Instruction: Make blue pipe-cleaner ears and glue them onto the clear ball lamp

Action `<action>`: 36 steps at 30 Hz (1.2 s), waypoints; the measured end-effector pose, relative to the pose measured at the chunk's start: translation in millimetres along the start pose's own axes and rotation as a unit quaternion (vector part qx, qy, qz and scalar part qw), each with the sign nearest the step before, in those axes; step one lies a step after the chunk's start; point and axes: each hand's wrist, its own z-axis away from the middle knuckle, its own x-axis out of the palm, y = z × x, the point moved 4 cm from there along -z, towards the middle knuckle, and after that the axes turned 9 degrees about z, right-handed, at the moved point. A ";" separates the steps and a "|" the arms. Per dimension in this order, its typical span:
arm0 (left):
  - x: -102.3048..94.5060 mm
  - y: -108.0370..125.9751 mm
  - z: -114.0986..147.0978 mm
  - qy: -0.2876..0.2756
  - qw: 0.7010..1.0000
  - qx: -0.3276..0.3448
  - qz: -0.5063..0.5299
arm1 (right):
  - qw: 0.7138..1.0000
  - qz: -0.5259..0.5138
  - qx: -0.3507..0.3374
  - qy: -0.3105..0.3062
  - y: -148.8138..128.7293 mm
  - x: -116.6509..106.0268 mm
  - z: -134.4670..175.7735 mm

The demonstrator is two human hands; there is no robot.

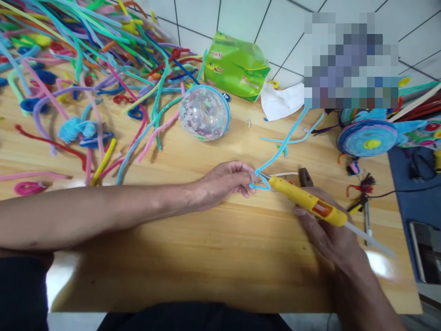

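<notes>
Multicoloured fuzzy pipe cleaners (103,34) sprawl at far left. Nearer and rightward, the left hand (229,181) pinches a light-blue fuzzy pipe cleaner (285,145), its end bent into a small loop, between thumb and fingers. A yellow plastic glue gun (303,195), clasped in the right hand (322,234), aims its metal nozzle (265,176) at the loop; contact cannot be told. A slight slip could burn the pinching hand; early release could let the loop spring open.

A green packet (234,69) sits on the wooden desk (206,257) near white tiles (241,16), a white sheet (280,102) just to its right. In front of the packet is a clear round tub (203,112) with a blue rim. Farther right are a blue disc (354,140) with a yellow centre and a dark-screened phone (427,253).
</notes>
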 end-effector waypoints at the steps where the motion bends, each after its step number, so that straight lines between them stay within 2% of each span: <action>1: -0.2 -0.3 -0.1 -0.001 1.000 0.000 -0.002 | 1.000 0.001 -0.002 0.001 -0.8 0.3 -0.4; 12: 4.3 3.8 2.6 0.017 0.999 -0.004 -0.027 | 0.998 0.030 -0.044 0.015 -5.8 0.5 -3.3; 19: 6.3 5.0 3.4 0.029 0.999 -0.016 -0.031 | 1.000 0.017 -0.024 0.009 -4.1 0.4 -2.5; 36: 7.5 4.8 3.2 0.039 0.998 -0.019 -0.034 | 0.999 0.026 -0.034 0.009 -7.2 -2.0 -4.3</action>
